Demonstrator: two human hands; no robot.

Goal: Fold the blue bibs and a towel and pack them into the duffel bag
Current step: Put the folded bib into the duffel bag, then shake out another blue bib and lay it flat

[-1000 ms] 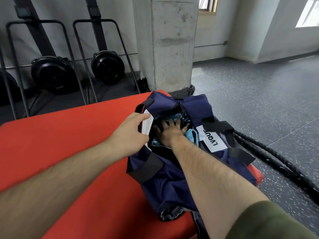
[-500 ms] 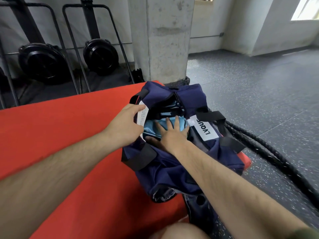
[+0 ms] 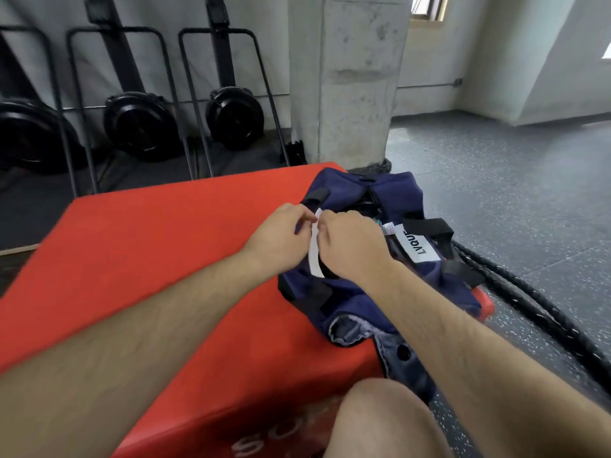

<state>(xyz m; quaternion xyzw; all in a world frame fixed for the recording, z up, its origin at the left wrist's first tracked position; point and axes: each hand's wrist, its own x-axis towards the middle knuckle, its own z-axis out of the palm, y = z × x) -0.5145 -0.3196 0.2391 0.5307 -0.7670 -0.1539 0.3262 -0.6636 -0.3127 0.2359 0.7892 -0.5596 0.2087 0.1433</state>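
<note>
Three black rowing machines (image 3: 139, 123) stood upright against the wall at the left, behind a red mat (image 3: 148, 259). On the mat's right end lay the navy duffel bag (image 3: 363, 292), where the left hand (image 3: 277, 238) and right hand (image 3: 350, 246) met with fingers curled, pinching the bag's near rim at a white label (image 3: 314, 252). A sliver of blue cloth (image 3: 377, 222) showed inside the opening, and a thick black rope (image 3: 545, 312) ran along the floor at the right.

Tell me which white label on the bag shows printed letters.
The right label, beside the black handle, reads LVQU. The left label, pinched between both hands, curves edge-on, showing none.
</note>
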